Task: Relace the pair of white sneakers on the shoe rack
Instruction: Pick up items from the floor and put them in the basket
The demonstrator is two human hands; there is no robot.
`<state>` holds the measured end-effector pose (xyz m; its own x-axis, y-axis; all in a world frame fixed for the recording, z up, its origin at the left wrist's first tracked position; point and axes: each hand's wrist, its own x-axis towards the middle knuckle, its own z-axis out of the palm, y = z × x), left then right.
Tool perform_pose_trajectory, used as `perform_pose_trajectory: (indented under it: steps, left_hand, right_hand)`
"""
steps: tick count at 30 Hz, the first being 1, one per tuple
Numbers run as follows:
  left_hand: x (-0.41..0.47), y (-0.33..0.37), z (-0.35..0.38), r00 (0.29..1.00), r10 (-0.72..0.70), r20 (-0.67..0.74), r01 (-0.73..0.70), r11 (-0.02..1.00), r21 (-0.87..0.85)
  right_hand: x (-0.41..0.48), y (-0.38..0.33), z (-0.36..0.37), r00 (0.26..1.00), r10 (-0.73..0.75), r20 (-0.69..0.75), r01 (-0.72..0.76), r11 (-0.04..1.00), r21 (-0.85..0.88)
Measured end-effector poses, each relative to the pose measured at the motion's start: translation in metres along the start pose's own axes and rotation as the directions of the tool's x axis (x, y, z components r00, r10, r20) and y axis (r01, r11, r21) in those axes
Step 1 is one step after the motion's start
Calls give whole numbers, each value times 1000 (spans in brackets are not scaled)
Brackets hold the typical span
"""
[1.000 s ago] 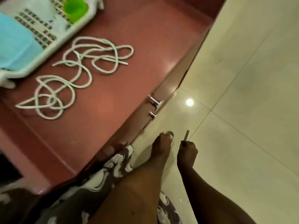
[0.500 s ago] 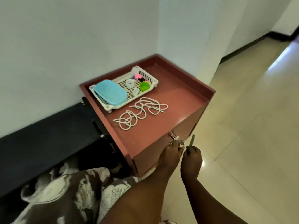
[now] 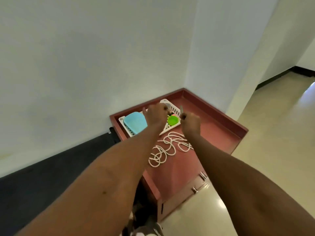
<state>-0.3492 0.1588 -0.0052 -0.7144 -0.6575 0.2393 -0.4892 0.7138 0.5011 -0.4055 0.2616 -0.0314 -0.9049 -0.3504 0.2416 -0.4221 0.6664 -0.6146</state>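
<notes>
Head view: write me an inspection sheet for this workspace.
Surface: red-brown cabinet top, raised rim.
Job's things: white laces lying loose on it; sneakers not seen.
Clutter: white basket holding blue container, green cup.
Hands: right hand pinches thin grey stick; left hand curled above basket, grip unclear.
Cables: nothing seen.
Surroundings: white walls, dark skirting, pale floor.

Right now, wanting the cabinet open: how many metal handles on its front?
2. One handle sits under the cabinet's top edge, the second handle lower left of it. The right forearm may hide others.
</notes>
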Motion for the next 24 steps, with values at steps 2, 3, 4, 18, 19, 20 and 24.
perform_pose_trajectory:
  steps: [2, 3, 4, 18, 19, 20, 24]
  left_hand:
    - [36, -18, 2, 999, -30, 41, 25, 993, 117]
    - [52, -26, 5, 997, -46, 67, 34, 984, 176]
    - [68, -35, 13, 995, -59, 85, 39, 975, 219]
    - [102, -66, 60, 946, -213, 246, 74, 877, 475]
    - [99, -65, 58, 950, -207, 233, 76, 880, 470]
    - [96, -63, 54, 959, -188, 213, 70, 883, 464]
    - [60, -56, 33, 992, 33, 120, -75, 928, 364]
  right_hand:
    - [27, -8, 20, 993, -35, 110, 44, 996, -84]
    - [41, -11, 33, 985, -55, 164, 75, 990, -119]
    - [55, -13, 46, 974, -76, 211, 109, 983, -147]
    - [95, -10, 99, 919, -191, 346, 282, 929, -237]
    - [92, -8, 97, 932, -199, 302, 274, 934, -230]
    - [86, -7, 94, 944, -215, 251, 269, 941, -207]
    - [32, 0, 76, 916, -385, 115, 391, 920, -30]
